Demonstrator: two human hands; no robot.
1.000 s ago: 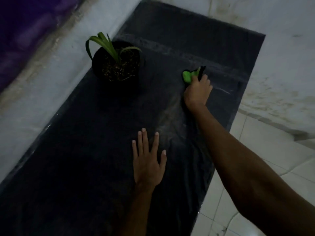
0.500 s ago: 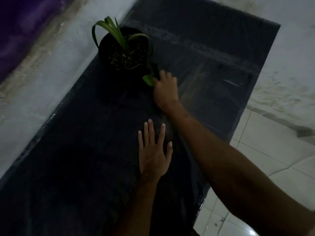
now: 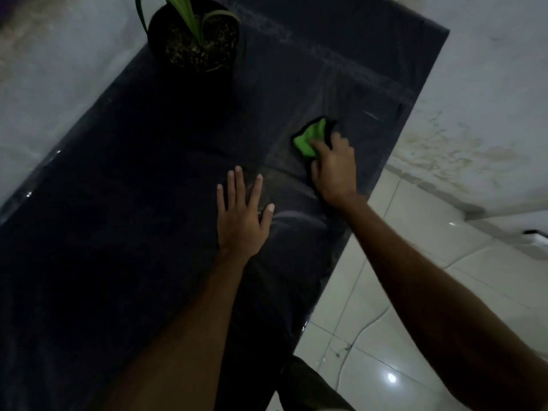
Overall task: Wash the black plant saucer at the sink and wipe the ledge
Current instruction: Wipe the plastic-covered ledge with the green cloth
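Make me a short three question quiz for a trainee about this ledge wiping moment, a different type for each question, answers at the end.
1. True or false: the left hand lies flat, fingers spread, on the black ledge.
2. What does the right hand grip? A) a scrubbing brush B) a green cloth C) a spray bottle
3. Fill in: the potted plant stands at the ___ end of the black ledge, apart from both hands.
Key: 1 true; 2 B; 3 far.
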